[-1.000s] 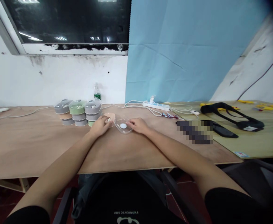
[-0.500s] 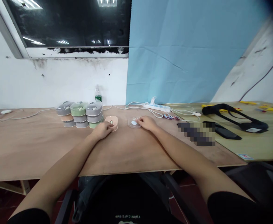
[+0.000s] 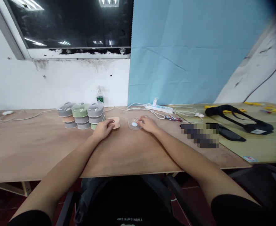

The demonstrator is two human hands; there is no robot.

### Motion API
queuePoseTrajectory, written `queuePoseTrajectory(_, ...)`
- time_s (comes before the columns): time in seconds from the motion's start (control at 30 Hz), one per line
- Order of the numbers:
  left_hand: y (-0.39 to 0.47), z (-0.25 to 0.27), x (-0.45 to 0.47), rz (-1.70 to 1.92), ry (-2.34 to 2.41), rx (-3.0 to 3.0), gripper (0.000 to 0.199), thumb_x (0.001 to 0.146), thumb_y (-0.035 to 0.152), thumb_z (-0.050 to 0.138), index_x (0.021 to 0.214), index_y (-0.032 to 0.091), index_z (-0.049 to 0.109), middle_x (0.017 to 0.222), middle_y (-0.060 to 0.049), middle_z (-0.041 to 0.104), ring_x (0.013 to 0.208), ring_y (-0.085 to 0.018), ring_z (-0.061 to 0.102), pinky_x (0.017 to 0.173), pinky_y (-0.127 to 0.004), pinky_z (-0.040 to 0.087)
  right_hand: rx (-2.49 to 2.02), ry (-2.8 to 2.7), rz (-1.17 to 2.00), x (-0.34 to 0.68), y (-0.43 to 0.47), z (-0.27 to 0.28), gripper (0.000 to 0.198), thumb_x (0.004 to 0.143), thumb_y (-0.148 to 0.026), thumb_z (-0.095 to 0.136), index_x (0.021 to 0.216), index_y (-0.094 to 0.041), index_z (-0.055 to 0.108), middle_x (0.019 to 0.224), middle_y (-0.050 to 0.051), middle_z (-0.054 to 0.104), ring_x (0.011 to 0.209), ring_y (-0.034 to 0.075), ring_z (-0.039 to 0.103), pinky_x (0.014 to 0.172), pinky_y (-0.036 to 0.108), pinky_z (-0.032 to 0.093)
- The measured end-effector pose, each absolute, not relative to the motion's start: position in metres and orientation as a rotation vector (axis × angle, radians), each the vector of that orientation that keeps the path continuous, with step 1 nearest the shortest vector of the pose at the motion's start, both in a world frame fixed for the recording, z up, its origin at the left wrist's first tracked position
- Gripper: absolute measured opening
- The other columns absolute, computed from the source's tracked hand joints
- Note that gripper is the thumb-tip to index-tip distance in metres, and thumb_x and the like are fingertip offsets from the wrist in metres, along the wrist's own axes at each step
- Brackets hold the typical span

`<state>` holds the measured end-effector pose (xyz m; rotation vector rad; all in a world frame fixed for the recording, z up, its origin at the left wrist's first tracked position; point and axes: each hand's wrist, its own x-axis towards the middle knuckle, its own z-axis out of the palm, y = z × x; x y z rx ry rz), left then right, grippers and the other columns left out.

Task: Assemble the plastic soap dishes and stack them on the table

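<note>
My left hand [image 3: 103,128] reaches over the left side of a peach-coloured box [image 3: 116,122]. Its fingers are closed on that edge and hide part of the top. To the right, a clear lid [image 3: 131,125] with a pale round spot in its middle lies on the table. My right hand [image 3: 148,124] pinches the lid's right rim between thumb and fingers. A narrow gap of bare tabletop separates box and lid. Stacked boxes [image 3: 81,120] in grey, green and peach, topped with clear lids, stand just left of my left hand.
Behind the stacks stands a bottle with a green label [image 3: 99,97]. A white power strip [image 3: 160,108] with loose cables runs along the wall. Further right lie small wrapped items [image 3: 173,118], a blurred-out dark object [image 3: 199,136] and a black strap-like frame [image 3: 251,125].
My left fingers have shifted left on the peach box, toward its edge. The clear lid, with my right hand at its rim, has slid slightly left. The stacks stand as before.
</note>
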<state>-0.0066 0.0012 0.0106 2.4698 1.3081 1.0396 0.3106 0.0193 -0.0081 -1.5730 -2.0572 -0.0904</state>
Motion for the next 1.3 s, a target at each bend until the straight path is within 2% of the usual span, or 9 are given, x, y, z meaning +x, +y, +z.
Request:
queuePoseTrajectory(0.07,0.0,0.011,-0.006,1.036,1.302,2.473,0.034,0.087,0.038,0.051,0.116,0.022,0.063,0.114,-0.005,0.068,0.099,-0.022,0.064,0.086,-0.033,0.048,-1.557,-2.071,-0.096,0.311,0.018,-0.007,0.044,0.086,-0.054,0.052,0.104,-0.017,0.068,0.122,0.014,0.058,0.107,0.023,0.058,0.094,0.033,0.042)
queuePoseTrajectory(0.23,-0.001,0.011,-0.005,1.009,1.27,2.512,0.032,0.087,0.037,0.052,0.111,0.021,0.066,0.109,-0.005,0.069,0.095,-0.022,0.065,0.084,-0.033,0.049,-1.374,-2.388,-0.038,0.309,0.017,-0.014,0.049,0.078,-0.061,0.059,0.105,-0.022,0.069,0.113,0.009,0.066,0.108,0.027,0.056,0.097,0.039,0.04)
queuePoseTrajectory(0.37,0.0,0.008,-0.004,1.001,1.213,2.54,0.03,0.087,0.035,0.052,0.109,0.02,0.066,0.11,-0.005,0.069,0.095,-0.021,0.065,0.085,-0.033,0.049,-1.33,-2.308,-0.081,0.297,0.033,-0.025,0.04,0.083,-0.046,0.058,0.112,-0.019,0.065,0.131,0.012,0.053,0.122,0.027,0.048,0.103,0.04,0.037)
queuePoseTrajectory(0.5,0.0,0.007,-0.004,0.984,1.138,2.562,0.028,0.087,0.034,0.051,0.106,0.021,0.067,0.111,-0.005,0.069,0.095,-0.02,0.065,0.086,-0.032,0.049,-1.424,-2.086,-0.114,0.283,0.061,-0.029,0.046,0.079,-0.032,0.064,0.121,-0.014,0.058,0.138,0.016,0.043,0.128,0.024,0.043,0.106,0.036,0.035)
queuePoseTrajectory(0.73,0.0,0.008,-0.004,0.912,1.117,2.558,0.031,0.086,0.038,0.05,0.105,0.021,0.068,0.107,-0.005,0.069,0.079,-0.017,0.066,0.077,-0.03,0.05,-1.5,-2.116,-0.078,0.271,0.072,-0.023,0.029,0.085,-0.028,0.056,0.112,-0.018,0.062,0.115,0.01,0.06,0.108,0.021,0.055,0.097,0.034,0.041)
queuePoseTrajectory(0.87,0.003,0.005,-0.007,0.812,1.227,2.597,0.044,0.081,0.048,0.055,0.115,0.021,0.064,0.117,-0.009,0.064,0.096,-0.023,0.063,0.085,-0.033,0.048,-1.333,-2.139,-0.126,0.273,0.06,-0.022,0.05,0.082,-0.033,0.06,0.128,-0.017,0.052,0.131,0.012,0.051,0.121,0.022,0.047,0.103,0.036,0.036)
queuePoseTrajectory(0.97,0.004,0.002,-0.009,0.65,1.263,2.626,0.057,0.074,0.056,0.061,0.12,0.022,0.061,0.127,-0.01,0.057,0.106,-0.026,0.06,0.091,-0.034,0.046,-1.312,-2.178,-0.149,0.273,0.054,-0.021,0.047,0.083,-0.034,0.059,0.126,-0.016,0.054,0.126,0.012,0.056,0.117,0.023,0.05,0.102,0.037,0.037)
queuePoseTrajectory(1.13,0.006,0.001,-0.01,0.662,1.236,2.656,0.042,0.08,0.049,0.058,0.112,0.025,0.067,0.125,-0.008,0.059,0.11,-0.026,0.058,0.092,-0.033,0.045,-1.34,-2.225,-0.159,0.27,0.052,-0.019,0.04,0.083,-0.033,0.059,0.119,-0.017,0.06,0.119,0.012,0.059,0.111,0.023,0.053,0.099,0.036,0.04)
queuePoseTrajectory(1.3,0.006,0.006,-0.006,0.897,1.239,2.574,0.039,0.084,0.049,0.055,0.111,0.024,0.067,0.116,-0.006,0.066,0.103,-0.024,0.061,0.089,-0.032,0.046,-1.176,-2.182,-0.195,0.266,0.045,-0.01,0.039,0.086,-0.036,0.056,0.12,-0.016,0.059,0.118,0.012,0.06,0.112,0.023,0.053,0.099,0.038,0.039)
